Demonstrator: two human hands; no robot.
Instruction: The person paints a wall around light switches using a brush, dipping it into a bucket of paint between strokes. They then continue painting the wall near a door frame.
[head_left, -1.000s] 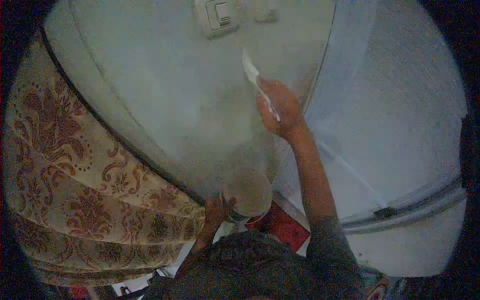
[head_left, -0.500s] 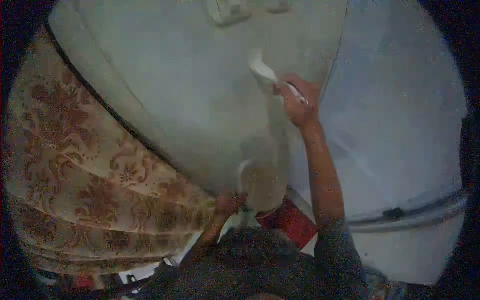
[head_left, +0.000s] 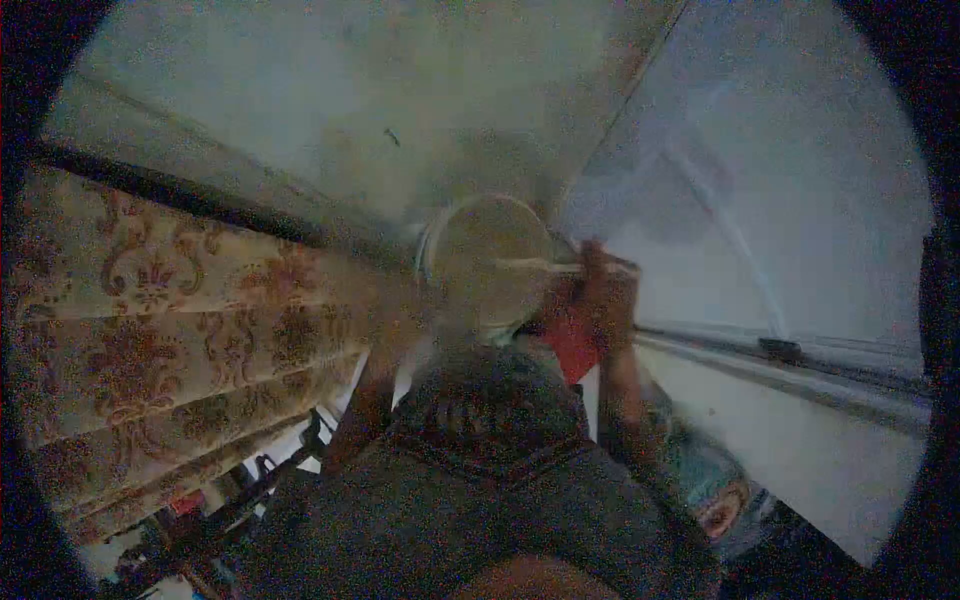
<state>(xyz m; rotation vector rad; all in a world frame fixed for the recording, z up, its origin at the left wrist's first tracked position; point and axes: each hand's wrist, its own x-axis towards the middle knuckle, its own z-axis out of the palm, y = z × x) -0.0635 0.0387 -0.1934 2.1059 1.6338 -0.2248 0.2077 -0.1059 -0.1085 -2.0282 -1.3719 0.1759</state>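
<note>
A round, light-coloured bucket (head_left: 485, 255) is in front of my chest, its mouth turned up toward me. My left hand (head_left: 400, 315), blurred, is at the bucket's left side and holds it; its separate fingers do not show. On the other side my right hand (head_left: 608, 290) is closed around the handle of a paintbrush (head_left: 545, 265). The brush lies level and points left over the bucket's mouth; its bristle end is too blurred to make out. What the bucket contains looks pale and is indistinct.
A pale wall (head_left: 300, 80) meets a bluish-white surface (head_left: 800, 200) at a corner. Patterned curtain cloth (head_left: 180, 330) hangs at left below a dark strip (head_left: 170, 190). A red object (head_left: 572, 345) shows below the bucket. A ledge (head_left: 850, 375) runs along the right.
My right hand has brought the paintbrush down from the wall to the bucket. The view has tilted, and the bucket and left hand now appear higher in it.
</note>
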